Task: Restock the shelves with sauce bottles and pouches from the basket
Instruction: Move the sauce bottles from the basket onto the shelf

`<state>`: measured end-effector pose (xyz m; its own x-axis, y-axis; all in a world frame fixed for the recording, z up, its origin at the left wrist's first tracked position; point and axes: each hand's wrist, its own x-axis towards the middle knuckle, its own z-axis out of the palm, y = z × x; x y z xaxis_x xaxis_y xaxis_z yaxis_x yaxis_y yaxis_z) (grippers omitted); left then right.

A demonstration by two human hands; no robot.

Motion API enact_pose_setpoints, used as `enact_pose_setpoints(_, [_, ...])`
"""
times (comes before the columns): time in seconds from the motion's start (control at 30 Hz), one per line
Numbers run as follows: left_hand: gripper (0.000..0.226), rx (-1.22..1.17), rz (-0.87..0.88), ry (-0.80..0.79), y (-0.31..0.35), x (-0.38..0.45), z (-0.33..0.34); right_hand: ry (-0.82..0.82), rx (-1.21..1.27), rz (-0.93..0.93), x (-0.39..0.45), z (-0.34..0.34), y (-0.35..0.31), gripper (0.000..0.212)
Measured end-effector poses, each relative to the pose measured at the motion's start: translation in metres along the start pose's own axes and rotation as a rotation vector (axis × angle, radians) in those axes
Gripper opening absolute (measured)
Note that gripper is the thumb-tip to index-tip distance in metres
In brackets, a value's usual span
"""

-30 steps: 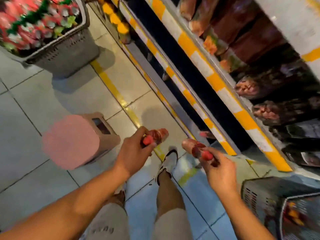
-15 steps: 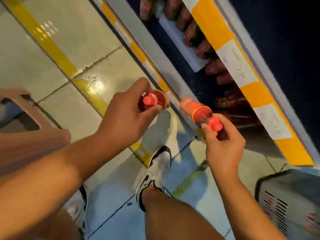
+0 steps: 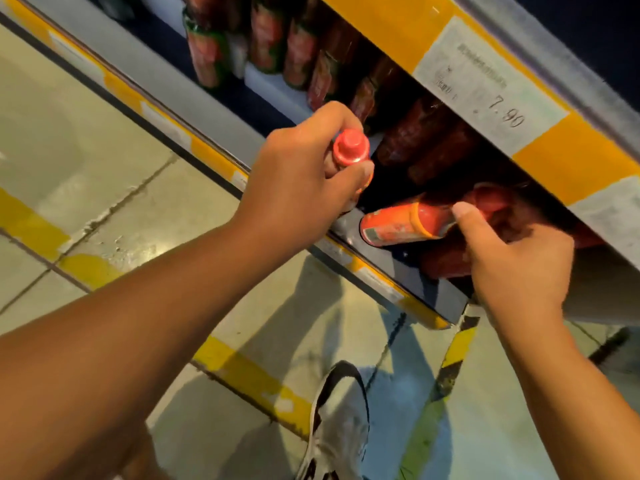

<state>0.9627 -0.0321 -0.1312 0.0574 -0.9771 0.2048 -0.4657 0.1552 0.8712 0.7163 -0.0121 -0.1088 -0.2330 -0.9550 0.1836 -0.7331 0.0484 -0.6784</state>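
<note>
The left hand point(image 3: 304, 174) grips a red-capped sauce bottle point(image 3: 349, 150) upright by its neck at the lip of the lower shelf point(image 3: 349, 226). The right hand point(image 3: 512, 265) holds a second bottle point(image 3: 405, 221) tilted on its side, base just inside the shelf. Stocked bottles point(image 3: 266, 39) stand in rows behind. Both carried bottles are not yet set down; the basket is out of view.

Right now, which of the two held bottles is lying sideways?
The right hand's bottle: it lies across the shelf edge, base pointing left. The left hand's bottle shows its red cap toward the camera.
</note>
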Motion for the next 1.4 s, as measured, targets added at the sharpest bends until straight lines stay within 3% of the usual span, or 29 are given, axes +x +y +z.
enact_pose_setpoints(0.13, [0.022,0.02,-0.018,0.01,0.001,0.005,0.009,-0.107,0.038,0.036,0.004,0.011,-0.004,0.017])
enact_pose_setpoints(0.3, [0.032,0.132,0.074,0.042,0.002,0.021,0.036,-0.147,-0.101,0.05,0.009,0.033,0.006,0.036])
enact_pose_setpoints(0.4, [0.037,0.172,-0.003,-0.041,0.005,0.035,0.054,-0.137,-0.058,0.13,0.012,0.038,0.013,0.053])
enact_pose_setpoints(0.47, [0.031,0.182,-0.089,-0.115,0.007,0.042,0.06,-0.184,0.032,0.224,0.008,0.044,0.014,0.048])
enact_pose_setpoints(0.57, [0.04,0.207,-0.172,-0.163,0.004,0.05,0.06,-0.214,0.021,0.242,-0.001,0.053,0.019,0.028])
enact_pose_setpoints(0.67, [0.041,0.178,-0.181,-0.196,-0.002,0.048,0.062,-0.248,-0.003,0.225,-0.006,0.059,0.028,0.034])
enact_pose_setpoints(0.8, [0.044,0.14,-0.189,-0.229,-0.026,0.026,0.068,-0.327,0.195,0.527,-0.006,0.067,0.028,0.064])
enact_pose_setpoints(0.9, [0.051,0.111,-0.233,-0.223,-0.049,0.013,0.068,-0.409,0.391,0.706,-0.012,0.079,0.02,0.054])
enact_pose_setpoints(1.03, [0.032,0.161,-0.26,-0.166,-0.065,0.011,0.073,-0.384,0.415,0.705,-0.012,0.089,0.02,0.036])
enact_pose_setpoints(1.17, [0.033,0.093,-0.306,-0.124,-0.068,0.016,0.085,-0.317,0.549,0.768,-0.007,0.089,0.03,0.03])
enact_pose_setpoints(1.23, [0.032,0.069,-0.33,-0.119,-0.066,0.019,0.093,-0.274,0.629,0.793,-0.004,0.089,0.032,0.032])
enact_pose_setpoints(1.33, [0.028,0.015,-0.379,-0.166,-0.06,0.022,0.099,-0.202,0.704,0.83,-0.003,0.086,0.032,0.054])
enact_pose_setpoints(1.4, [0.026,-0.05,-0.408,-0.24,-0.057,0.021,0.101,-0.218,0.735,0.814,-0.002,0.084,0.032,0.053])
